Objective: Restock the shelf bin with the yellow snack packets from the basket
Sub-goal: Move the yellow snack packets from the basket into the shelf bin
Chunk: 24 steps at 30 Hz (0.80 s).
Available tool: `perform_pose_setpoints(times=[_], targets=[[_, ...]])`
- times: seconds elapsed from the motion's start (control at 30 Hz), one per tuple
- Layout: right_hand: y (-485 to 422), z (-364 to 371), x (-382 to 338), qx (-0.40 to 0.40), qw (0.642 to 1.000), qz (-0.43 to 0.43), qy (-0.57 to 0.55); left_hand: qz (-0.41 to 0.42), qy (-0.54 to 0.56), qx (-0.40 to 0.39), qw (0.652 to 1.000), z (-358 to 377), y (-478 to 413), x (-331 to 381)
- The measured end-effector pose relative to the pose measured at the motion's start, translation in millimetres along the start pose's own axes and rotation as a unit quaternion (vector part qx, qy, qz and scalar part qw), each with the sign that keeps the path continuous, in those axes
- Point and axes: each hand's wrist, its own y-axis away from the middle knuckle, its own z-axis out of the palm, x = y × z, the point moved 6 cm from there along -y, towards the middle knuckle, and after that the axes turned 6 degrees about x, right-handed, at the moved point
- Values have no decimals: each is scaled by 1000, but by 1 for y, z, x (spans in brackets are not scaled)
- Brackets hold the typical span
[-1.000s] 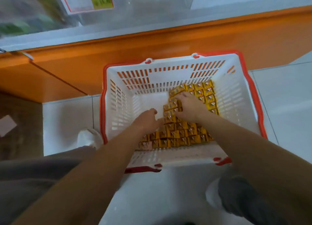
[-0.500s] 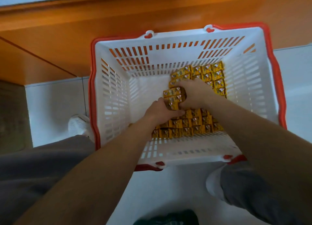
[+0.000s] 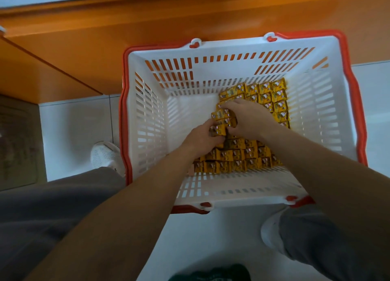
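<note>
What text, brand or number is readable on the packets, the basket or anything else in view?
Nothing can be read.
Packets: printed fronts, too small and blurred to read.
Basket: no lettering visible.
Brown sheet at left: faint marks, unreadable.
</note>
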Motion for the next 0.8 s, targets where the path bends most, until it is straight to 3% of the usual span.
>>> perform_pose_setpoints(times=[0.27,0.6,0.8], targets=[[-3,8,0,-26,997,1,-79,-26,0,-12,1000,1,-1,-3],[-8,3,10,11,991,11,-135,-42,-9,112,993,-23,-5,-6],[-9,-7,16,31,983,43,-176,-68,-41,90,993,-24,1,-14]])
